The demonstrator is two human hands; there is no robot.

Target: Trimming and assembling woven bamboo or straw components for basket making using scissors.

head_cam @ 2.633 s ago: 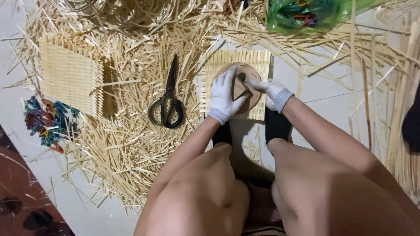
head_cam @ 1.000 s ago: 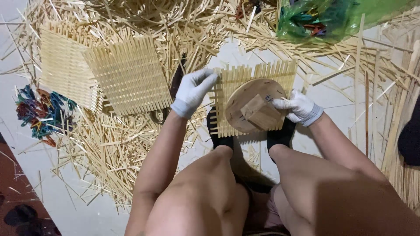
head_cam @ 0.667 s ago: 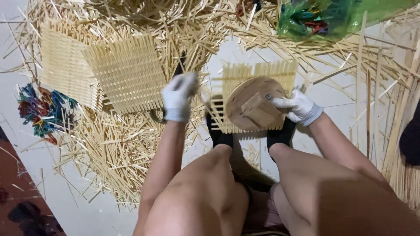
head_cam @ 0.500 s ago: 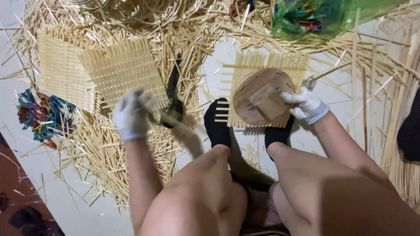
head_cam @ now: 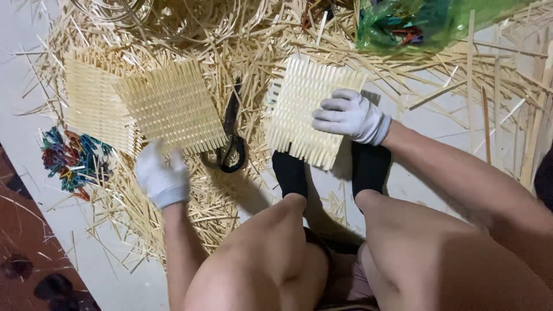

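Two risks: your right hand (head_cam: 351, 117), spread flat, pins the woven mat (head_cam: 309, 110) above your feet, while your blurred left hand (head_cam: 162, 177), grip unclear, could snag loose strips (head_cam: 190, 198) near the scissors (head_cam: 230, 141).

This is a floor-level handicraft workplace, likely a home weaving spot; the person sits on a pale floor (head_cam: 34, 75) heaped with loose bamboo slivers (head_cam: 230, 40); finished square woven mats (head_cam: 173, 106) lie stacked at the left; black scissors (head_cam: 230, 138) rest among the strips; a pile of coloured clips (head_cam: 72, 164) and a green plastic bag (head_cam: 415, 23) sit at the edges.
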